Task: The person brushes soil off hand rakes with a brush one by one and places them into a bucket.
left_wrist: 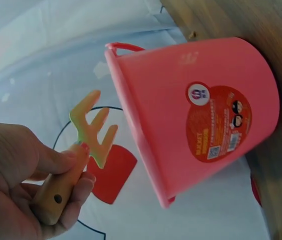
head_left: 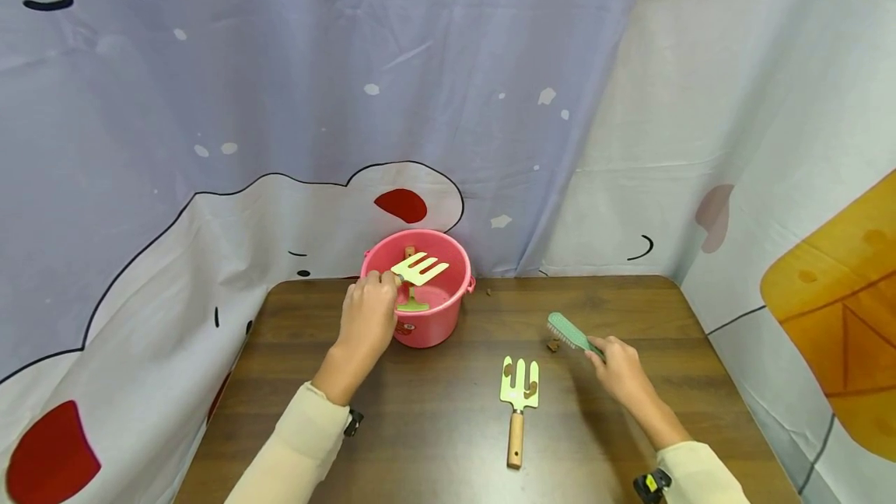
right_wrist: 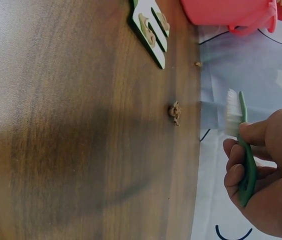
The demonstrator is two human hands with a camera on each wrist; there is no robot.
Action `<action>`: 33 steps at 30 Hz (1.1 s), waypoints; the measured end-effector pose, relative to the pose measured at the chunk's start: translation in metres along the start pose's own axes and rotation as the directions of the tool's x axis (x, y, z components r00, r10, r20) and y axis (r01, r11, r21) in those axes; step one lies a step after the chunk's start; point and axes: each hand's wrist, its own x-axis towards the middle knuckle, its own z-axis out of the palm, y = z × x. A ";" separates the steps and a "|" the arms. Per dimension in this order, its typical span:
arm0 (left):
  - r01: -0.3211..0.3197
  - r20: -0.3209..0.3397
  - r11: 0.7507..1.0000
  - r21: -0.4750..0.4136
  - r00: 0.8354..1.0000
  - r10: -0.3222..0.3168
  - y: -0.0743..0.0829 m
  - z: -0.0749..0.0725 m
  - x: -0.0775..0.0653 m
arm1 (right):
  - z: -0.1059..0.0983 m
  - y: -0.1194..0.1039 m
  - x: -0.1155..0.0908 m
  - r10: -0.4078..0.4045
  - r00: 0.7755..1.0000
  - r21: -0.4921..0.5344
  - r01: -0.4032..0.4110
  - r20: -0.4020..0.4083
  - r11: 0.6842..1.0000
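My left hand grips the wooden handle of a small garden fork with pale yellow-green tines. In the head view the fork overlaps the mouth of a pink bucket; the left wrist view shows its tines beside the rim. Inside the bucket lies another tool with a green head and a wooden handle. Away to the right, my right hand holds a green brush by its handle, white bristles showing. Near it lies a brown clump. A second garden fork has brown dirt on its tines.
The brown wooden table carries the bucket near its back edge. A small brown crumb sits right of the bucket. A printed curtain hangs behind the table and along its sides.
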 end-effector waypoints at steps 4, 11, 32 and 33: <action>0.006 0.000 1.000 0.025 1.000 -0.006 -0.003 0.003 0.002 | 0.001 0.001 -0.001 -0.007 1.000 -0.004 0.007 0.000 1.000; 0.004 0.061 0.997 0.078 0.998 -0.008 -0.006 0.010 0.014 | 0.000 0.005 -0.003 -0.004 1.000 0.000 0.004 -0.011 1.000; 0.099 0.255 0.989 -0.109 0.964 -0.068 -0.021 0.043 0.052 | -0.009 0.000 -0.018 0.006 1.000 0.008 -0.006 -0.003 1.000; 0.111 0.262 0.987 -0.118 0.962 -0.077 -0.021 0.045 0.053 | -0.009 0.000 -0.019 0.007 1.000 0.009 -0.007 -0.003 1.000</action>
